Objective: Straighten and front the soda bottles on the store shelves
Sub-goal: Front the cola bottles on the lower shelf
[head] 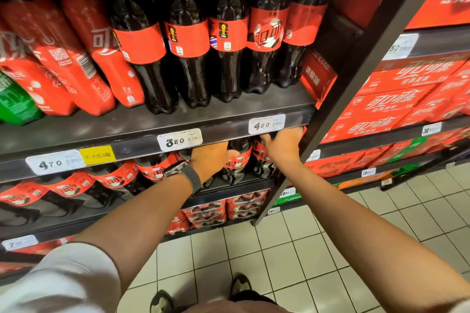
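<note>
Where both hands reach beneath the shelf rail (pixel 132 146), left hand (pixel 211 157) at 9 o'clock of soda bottle (pixel 237 163), thumb touching it, right hand (pixel 282 146) at 2 o'clock, fingers hidden, grips indeterminable

We see glossy plastic soda bottles (pixel 193 79) with shiny red film labels (pixel 187 38), a matt dark metal shelf (pixel 127 127), paper price tags (pixel 179 139), smooth glazed floor tiles (pixel 292 249), and a matt perforated rubbery watch strap (pixel 193 179).

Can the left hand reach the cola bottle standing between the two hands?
Likely yes: the left hand lies right beside that bottle, nothing between them; the price rail hides its fingers.
</note>
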Tool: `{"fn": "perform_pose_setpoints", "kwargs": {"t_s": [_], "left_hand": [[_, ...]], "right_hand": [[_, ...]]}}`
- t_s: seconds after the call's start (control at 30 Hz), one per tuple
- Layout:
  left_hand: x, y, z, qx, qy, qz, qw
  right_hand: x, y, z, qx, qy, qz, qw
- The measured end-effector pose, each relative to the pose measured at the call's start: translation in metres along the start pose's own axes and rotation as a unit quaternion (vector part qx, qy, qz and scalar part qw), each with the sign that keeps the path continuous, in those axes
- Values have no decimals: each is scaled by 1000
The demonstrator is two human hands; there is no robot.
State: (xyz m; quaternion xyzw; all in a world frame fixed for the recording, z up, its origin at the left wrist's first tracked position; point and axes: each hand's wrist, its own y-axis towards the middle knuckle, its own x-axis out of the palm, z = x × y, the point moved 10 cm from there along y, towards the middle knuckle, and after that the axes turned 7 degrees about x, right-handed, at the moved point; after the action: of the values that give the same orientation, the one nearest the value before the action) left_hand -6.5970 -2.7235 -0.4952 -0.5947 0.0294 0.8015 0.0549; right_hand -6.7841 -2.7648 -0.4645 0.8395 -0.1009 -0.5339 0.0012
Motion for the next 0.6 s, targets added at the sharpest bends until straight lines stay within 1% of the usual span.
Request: {"fn": "perform_pose_setpoints", "kwargs": {"t_s": [0.07, 0.2, 0.37, 0.43, 0.53, 0.57, 0.6], "left_hand": [[-1, 0, 1, 0, 6, 0, 1000], [-2, -1, 4, 3, 0, 8, 1000], [-6, -3, 11, 3, 6, 27, 1000], [-11, -5, 15, 8, 8, 35, 999], [-26, -29, 17, 44, -53, 93, 993], [-29, -45, 15, 63, -66, 114, 989], [-32, -66, 8, 77, -69, 130, 986]], "right_hand": [[-1, 4, 2, 2, 3, 18, 1000], [7, 11, 5, 27, -21, 3, 999], [3, 11, 3, -8, -47, -1, 999], [2, 8, 2, -5, -39, -23, 999], [0, -3, -6, 4, 22, -77, 997], [-4, -13, -10, -13, 13, -77, 997], [-9, -25, -18, -47, -19, -57, 997]]}}
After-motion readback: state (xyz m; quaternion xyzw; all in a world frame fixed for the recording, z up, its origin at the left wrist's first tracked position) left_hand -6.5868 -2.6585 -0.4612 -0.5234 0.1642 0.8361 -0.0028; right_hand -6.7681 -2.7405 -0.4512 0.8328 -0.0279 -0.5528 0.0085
